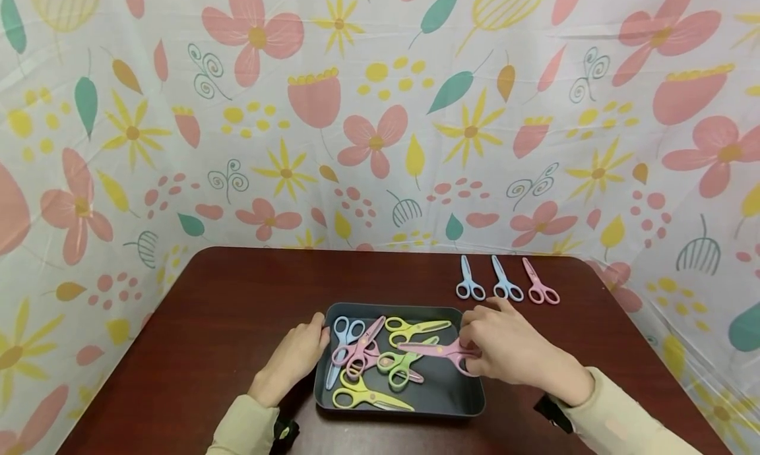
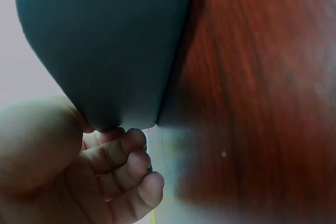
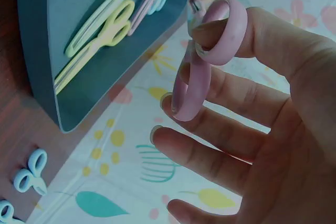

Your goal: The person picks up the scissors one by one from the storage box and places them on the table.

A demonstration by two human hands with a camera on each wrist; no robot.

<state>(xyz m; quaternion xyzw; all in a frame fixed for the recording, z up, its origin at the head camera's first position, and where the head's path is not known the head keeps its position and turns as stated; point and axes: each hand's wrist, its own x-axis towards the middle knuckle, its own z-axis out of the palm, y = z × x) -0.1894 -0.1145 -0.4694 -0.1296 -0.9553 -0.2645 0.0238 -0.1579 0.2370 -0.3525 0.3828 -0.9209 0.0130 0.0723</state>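
My right hand (image 1: 501, 339) holds a pair of pink scissors (image 1: 436, 349) over the right part of a dark grey tray (image 1: 451, 399), blades pointing left. In the right wrist view, thumb and a finger go through the pink handle loops (image 3: 191, 90), and the other fingers are spread. At the tray's left side, my left hand (image 1: 297, 356) grips the rim near the far corner. The left wrist view shows its fingers (image 2: 139, 166) curled by the tray's outer wall (image 2: 105, 51). Inside the tray lie several scissors: blue (image 1: 334, 369), pink (image 1: 359, 349), green (image 1: 399, 363) and yellow (image 1: 362, 397).
Beyond the tray at the back right, two blue scissors (image 1: 470, 289) and one pink pair (image 1: 540, 290) lie in a row on the dark brown table (image 1: 249, 290). A flower-printed cloth (image 1: 380, 198) hangs right behind the table's far edge.
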